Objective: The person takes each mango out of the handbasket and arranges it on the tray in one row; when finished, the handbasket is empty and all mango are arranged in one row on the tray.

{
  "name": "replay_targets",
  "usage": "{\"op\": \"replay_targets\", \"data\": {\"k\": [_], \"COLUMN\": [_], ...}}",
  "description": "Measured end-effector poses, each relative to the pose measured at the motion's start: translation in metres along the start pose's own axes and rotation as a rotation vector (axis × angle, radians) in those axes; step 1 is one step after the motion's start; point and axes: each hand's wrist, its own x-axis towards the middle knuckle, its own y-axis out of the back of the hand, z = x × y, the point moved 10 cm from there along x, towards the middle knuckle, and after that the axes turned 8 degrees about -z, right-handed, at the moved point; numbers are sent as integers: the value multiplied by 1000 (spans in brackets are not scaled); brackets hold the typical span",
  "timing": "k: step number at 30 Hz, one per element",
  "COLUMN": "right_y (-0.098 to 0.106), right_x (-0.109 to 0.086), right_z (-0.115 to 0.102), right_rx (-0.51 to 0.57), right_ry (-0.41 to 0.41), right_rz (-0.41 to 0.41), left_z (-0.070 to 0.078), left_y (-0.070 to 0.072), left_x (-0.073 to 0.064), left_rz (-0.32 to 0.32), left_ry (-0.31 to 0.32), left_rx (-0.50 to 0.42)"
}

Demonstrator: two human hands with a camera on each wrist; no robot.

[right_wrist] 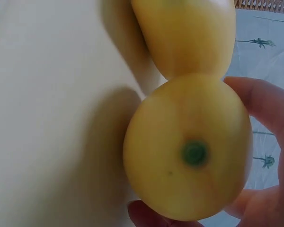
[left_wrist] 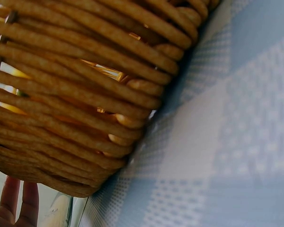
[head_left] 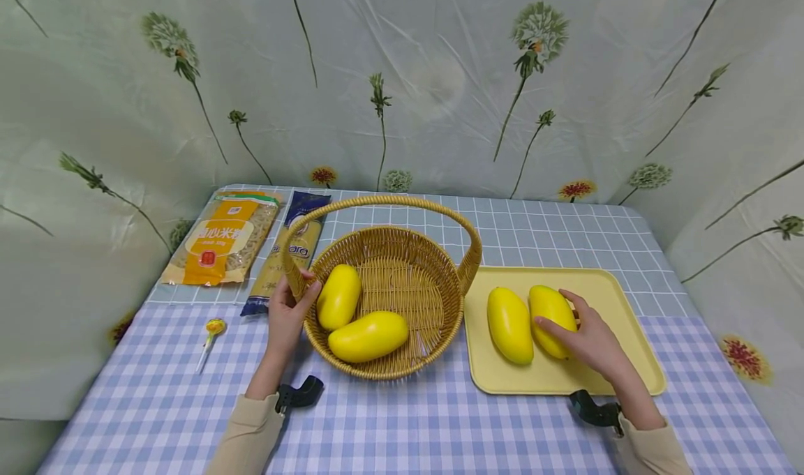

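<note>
A round wicker basket (head_left: 411,290) with a tall arched handle (head_left: 383,201) holds two yellow mangoes, one mango (head_left: 340,297) near its left wall and another mango (head_left: 369,337) lying across the front. My left hand (head_left: 290,318) grips the basket at the left foot of the handle; two of its fingers (left_wrist: 29,203) show past the weave in the left wrist view. On the yellow tray (head_left: 603,290), my right hand (head_left: 593,337) holds the right-hand mango (right_wrist: 187,146) between thumb and fingers. A second tray mango (head_left: 510,326) lies against it on the left.
Behind and left of the basket lie a dark blue and gold pasta packet (head_left: 276,269) and an orange-and-clear food bag (head_left: 222,241). A lollipop (head_left: 212,332) is on the checked tablecloth (head_left: 402,433) at left. A flower-patterned curtain (head_left: 433,112) hangs behind the table.
</note>
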Motion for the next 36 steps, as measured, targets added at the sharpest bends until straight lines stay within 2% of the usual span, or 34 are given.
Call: {"op": "replay_targets", "data": {"k": [4, 10, 22, 28, 36], "right_y": [0, 0, 6, 15, 31], "right_x": [0, 0, -7, -15, -33], "right_z": [-1, -4, -10, -24, -61], "right_rx": [-9, -11, -17, -29, 2], "right_ry": [-8, 6, 46, 154, 409], "right_rz": [-11, -10, 46, 158, 412], "left_z": [-13, -12, -13, -13, -15], "left_y": [4, 4, 4, 5, 5], "left_x": [2, 1, 1, 1, 2], "left_rz": [-2, -5, -8, -4, -6], "left_ry": [-1, -8, -20, -11, -7], "left_rx": [-5, 3, 1, 0, 1]}}
